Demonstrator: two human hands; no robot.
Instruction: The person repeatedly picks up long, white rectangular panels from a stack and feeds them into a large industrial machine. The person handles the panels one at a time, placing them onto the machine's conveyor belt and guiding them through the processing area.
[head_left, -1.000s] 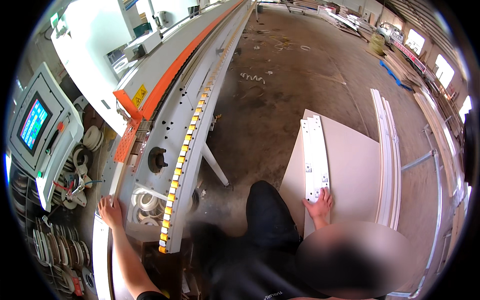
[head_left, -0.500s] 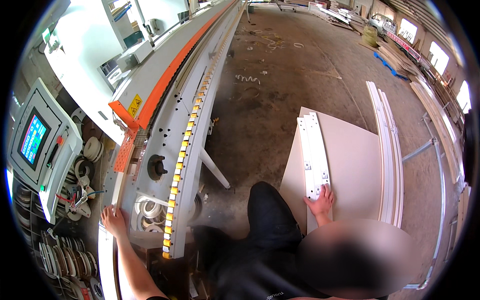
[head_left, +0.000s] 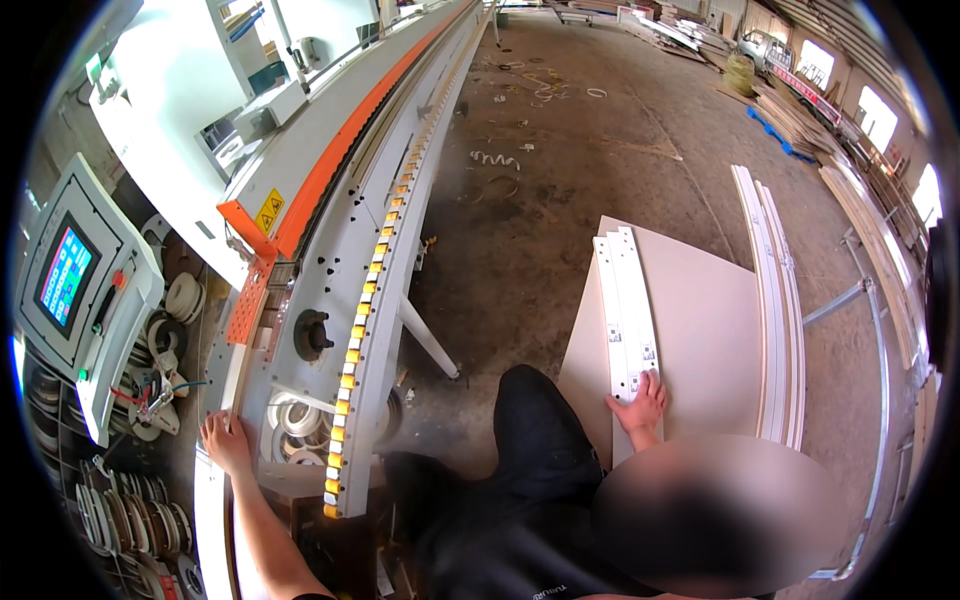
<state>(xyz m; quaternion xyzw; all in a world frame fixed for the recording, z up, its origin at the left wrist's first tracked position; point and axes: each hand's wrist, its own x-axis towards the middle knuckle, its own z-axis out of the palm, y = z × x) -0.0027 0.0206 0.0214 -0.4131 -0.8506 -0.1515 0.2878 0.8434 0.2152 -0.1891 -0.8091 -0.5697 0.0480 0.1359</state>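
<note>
On the left, my left hand [head_left: 226,446] lies over a long narrow white board [head_left: 212,520] at the near end of the edge-banding machine [head_left: 300,215]. Its fingers are slightly spread and point forward along the board. My right hand [head_left: 641,402] rests palm down on the near end of white strips [head_left: 628,300], with thumb and fingers apart. These strips have small printed labels and dark holes, and lie side by side on a stack of larger beige panels [head_left: 700,300]. The blurred patch at the lower right hides part of my right forearm.
A control panel with a lit screen [head_left: 68,270] stands at far left, above rolls of edge band [head_left: 135,515]. Yellow and white rollers [head_left: 347,382] line the machine's near side. More long strips [head_left: 775,310] and a metal frame [head_left: 880,400] stand right. Scraps litter the concrete floor [head_left: 560,150].
</note>
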